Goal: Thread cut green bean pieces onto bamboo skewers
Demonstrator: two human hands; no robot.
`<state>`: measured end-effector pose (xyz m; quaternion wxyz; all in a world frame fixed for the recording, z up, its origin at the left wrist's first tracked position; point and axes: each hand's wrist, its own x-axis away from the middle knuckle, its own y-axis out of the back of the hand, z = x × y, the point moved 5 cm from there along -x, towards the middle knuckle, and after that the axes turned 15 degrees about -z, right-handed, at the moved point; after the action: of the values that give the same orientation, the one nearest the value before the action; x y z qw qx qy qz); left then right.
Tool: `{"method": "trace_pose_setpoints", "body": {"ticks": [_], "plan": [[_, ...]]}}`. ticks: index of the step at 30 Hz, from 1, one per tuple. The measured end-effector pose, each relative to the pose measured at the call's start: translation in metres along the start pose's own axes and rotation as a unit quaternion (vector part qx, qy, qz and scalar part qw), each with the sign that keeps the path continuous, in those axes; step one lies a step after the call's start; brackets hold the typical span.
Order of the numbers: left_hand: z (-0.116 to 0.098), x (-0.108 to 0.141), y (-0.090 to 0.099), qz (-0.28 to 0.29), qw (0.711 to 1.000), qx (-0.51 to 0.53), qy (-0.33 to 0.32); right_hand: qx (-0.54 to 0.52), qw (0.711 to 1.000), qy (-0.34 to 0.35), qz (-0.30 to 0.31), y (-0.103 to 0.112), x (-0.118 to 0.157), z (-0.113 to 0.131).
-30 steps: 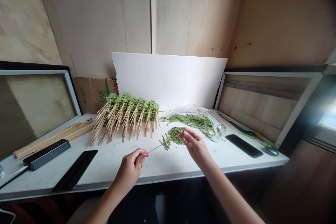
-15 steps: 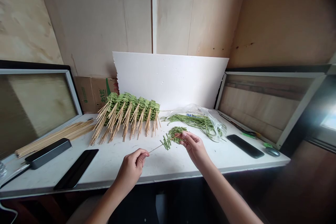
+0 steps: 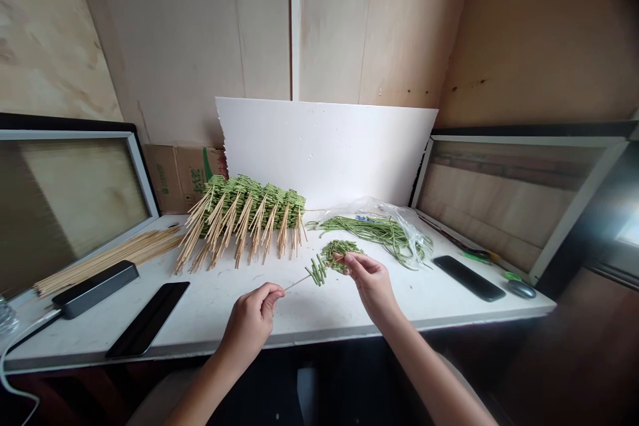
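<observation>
Pinched in my left hand (image 3: 252,316) is the lower end of a thin bamboo skewer (image 3: 298,282). Several short cut pieces of green long bean (image 3: 316,270) are threaded crosswise on it, side by side. My right hand (image 3: 370,281) is close to the skewer's far end, thumb and fingers pressed together; what is between them is too small to make out. Behind the right fingertips lies a small heap of cut bean pieces (image 3: 344,247), partly hidden by that hand.
Stacked finished bean skewers (image 3: 249,206) stand at the back left, loose bamboo skewers (image 3: 110,256) farther left. Uncut long beans (image 3: 372,229) lie by a plastic bag. A black phone (image 3: 469,277), a mouse (image 3: 520,289), a black slab (image 3: 150,319) and a dark box (image 3: 94,289) sit around.
The view has shifted slightly. Both hands keep nearly the same pose, with the skewer still in my left hand and my right fingers by its far end.
</observation>
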<state>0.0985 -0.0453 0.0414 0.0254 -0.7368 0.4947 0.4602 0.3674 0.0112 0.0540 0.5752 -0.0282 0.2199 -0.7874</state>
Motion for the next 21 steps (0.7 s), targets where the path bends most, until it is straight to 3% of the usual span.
{"method": "trace_pose_setpoints", "body": {"ticks": [11, 21], "plan": [[0.0, 0.006, -0.001, -0.01, 0.998, -0.039, -0.042, -0.02, 0.999, -0.035, -0.006, -0.008, 0.013, -0.003], [-0.007, 0.003, 0.0, -0.015, 0.998, -0.042, -0.048, 0.02, 0.998, -0.053, 0.015, -0.02, 0.027, -0.025]]}}
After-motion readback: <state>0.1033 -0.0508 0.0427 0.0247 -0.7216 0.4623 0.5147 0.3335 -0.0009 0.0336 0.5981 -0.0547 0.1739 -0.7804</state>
